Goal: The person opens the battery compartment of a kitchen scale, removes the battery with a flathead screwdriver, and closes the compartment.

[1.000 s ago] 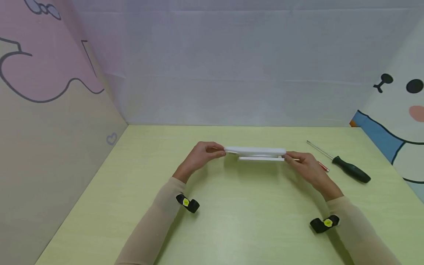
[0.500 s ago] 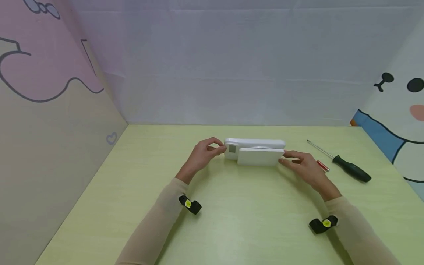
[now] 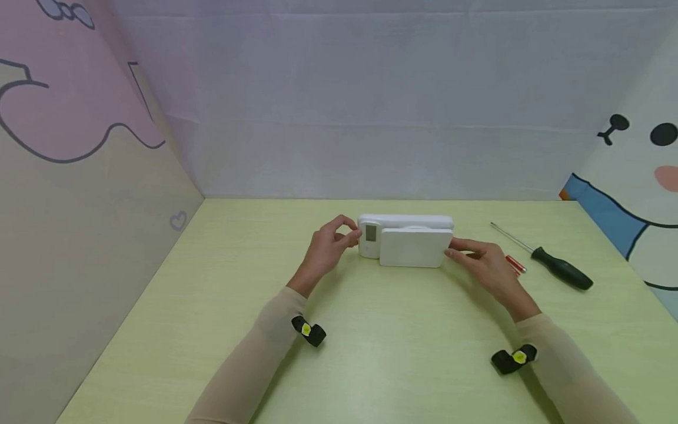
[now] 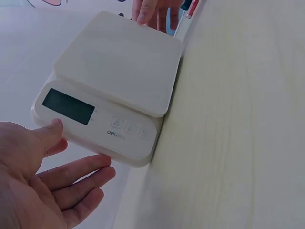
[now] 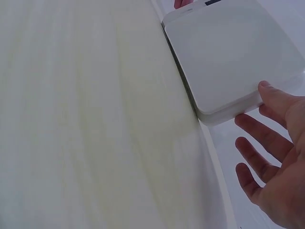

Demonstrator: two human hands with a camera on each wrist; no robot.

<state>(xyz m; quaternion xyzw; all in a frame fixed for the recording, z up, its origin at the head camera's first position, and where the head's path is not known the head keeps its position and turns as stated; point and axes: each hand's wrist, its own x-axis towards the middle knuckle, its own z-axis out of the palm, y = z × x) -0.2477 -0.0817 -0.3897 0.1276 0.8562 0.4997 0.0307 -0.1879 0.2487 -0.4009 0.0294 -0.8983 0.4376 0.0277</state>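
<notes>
A white kitchen scale stands tilted up on its long edge on the table, its weighing plate and dark display facing the head camera. My left hand pinches the end beside the display, the thumb on the front face and the other fingers behind or below. At the opposite end, my right hand holds the scale's edge, with the thumb on the plate side in the right wrist view. The back of the scale is hidden.
Right of my right hand lie red-and-silver batteries, partly hidden by that hand. Beyond them is a screwdriver with a dark handle. The table ends at a pale back wall.
Seen nearly edge-on a second ago, the scale has tipped so that its plate and display now face the head camera. Both hands have kept their places at its ends.
</notes>
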